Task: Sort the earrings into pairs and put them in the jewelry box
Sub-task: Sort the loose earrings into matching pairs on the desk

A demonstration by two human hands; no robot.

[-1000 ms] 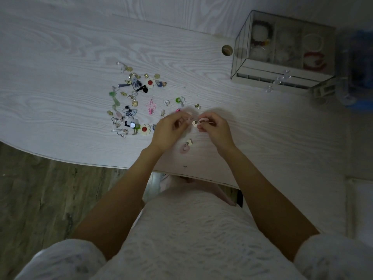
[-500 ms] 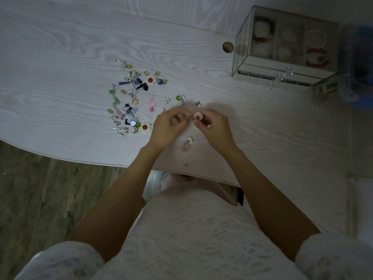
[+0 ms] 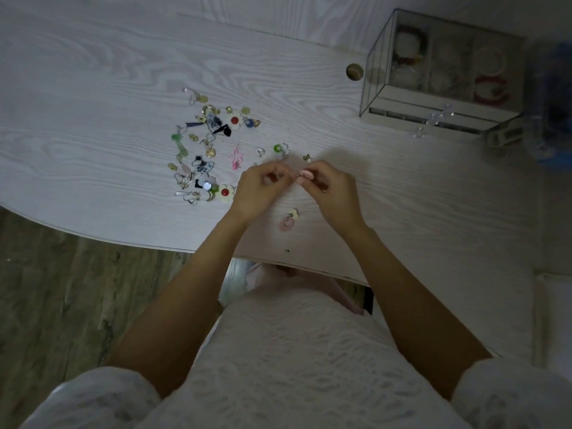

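A pale wood-grain table [image 3: 93,72] fills the scene; the glass jewelry box [image 3: 439,75] sits far right, well apart from the hands; a scatter of loose earrings [image 3: 213,147] lies left of centre; the left hand [image 3: 260,190] and right hand [image 3: 334,193] meet near the middle, fingers curled, the right pinching a pink earring [image 3: 305,175]; whether the left grips it too I cannot tell; a matching pink earring [image 3: 288,220] lies just nearer.

One head-worn camera looks steeply down, close over the table [image 3: 93,88]
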